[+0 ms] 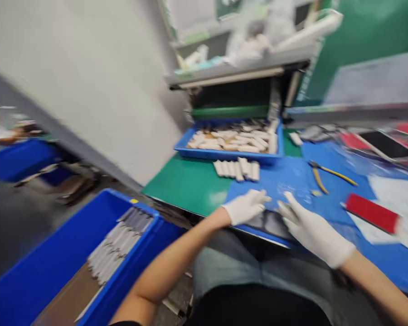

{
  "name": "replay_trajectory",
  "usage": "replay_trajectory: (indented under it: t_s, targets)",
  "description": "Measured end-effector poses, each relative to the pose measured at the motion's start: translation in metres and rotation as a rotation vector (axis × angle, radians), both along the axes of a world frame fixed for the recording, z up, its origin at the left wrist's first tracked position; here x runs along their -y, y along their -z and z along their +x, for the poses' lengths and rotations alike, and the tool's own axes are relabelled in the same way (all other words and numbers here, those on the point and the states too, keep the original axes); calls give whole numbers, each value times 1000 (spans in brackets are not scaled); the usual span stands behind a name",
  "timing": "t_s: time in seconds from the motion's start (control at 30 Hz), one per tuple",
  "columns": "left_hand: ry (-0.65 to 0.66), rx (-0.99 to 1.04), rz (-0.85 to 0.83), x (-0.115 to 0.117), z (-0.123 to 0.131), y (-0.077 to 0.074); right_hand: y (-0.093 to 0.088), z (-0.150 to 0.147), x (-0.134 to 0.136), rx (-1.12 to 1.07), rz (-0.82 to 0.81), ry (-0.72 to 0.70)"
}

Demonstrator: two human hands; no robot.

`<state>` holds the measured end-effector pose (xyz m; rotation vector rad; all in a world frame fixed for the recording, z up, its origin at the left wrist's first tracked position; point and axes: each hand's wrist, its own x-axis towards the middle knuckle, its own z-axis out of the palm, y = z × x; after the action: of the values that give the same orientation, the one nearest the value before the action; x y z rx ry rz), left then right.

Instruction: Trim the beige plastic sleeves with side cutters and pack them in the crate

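1. Although the head view is motion-blurred, the left hand and right hand both show in white gloves, at the near edge of a blue work mat
2. Left hand: fingers pressed together, pointing toward the right hand; no pinch visible, but blur prevents certainty
3. Right hand: fingers slightly spread, tips angled down toward a dark flat item lying between the hands; cannot tell whether they touch it or pinch it
4. Row of white bars lies side by side on the blue work mat, just ahead of the hands
5. Blue tray stands behind that row, on a green bench mat, and holds more white bars laid lengthwise
6. Yellow-handled pliers lie on the blue work mat, right of the hands; a red block lies further right
7. Blue bin sits below the bench, just beside the left forearm, holding packed rows of pale bars
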<state>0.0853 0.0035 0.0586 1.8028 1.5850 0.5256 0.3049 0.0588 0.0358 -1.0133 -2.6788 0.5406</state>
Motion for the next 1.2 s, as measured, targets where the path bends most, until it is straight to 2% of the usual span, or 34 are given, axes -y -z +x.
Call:
replay_trajectory:
  t_s: [0.07,0.17,0.27,0.37,0.43,0.57,0.7,0.9,0.97,1.1,1.2]
  targets:
    - [18,-109,-60,2,-15,6,11,28,2,112,-80,71]
    - [-15,-288,-98,10,-28,10,19,48,0,229,-79,176]
    - [-6,-506,-122,19,-31,10,15,56,3,330,-47,211]
    - [102,-767,-109,23,-32,10,7,59,8,409,-47,177]
    - [165,-844,-80,23,-34,12,2,58,10,441,-43,154]
    - [223,-940,1,26,-37,16,-3,55,11,477,-89,128]
    - [212,-971,13,32,-38,13,-6,56,9,440,-118,84]
    - [122,-1008,-21,27,-39,4,-16,47,4,578,7,73]
    - [73,-996,-68,25,-38,5,-20,39,5,606,17,74]
    - [-19,-910,-270,27,-39,5,-23,28,15,651,30,120]
    - [-10,-874,-358,29,-38,-2,-26,26,22,675,16,97]
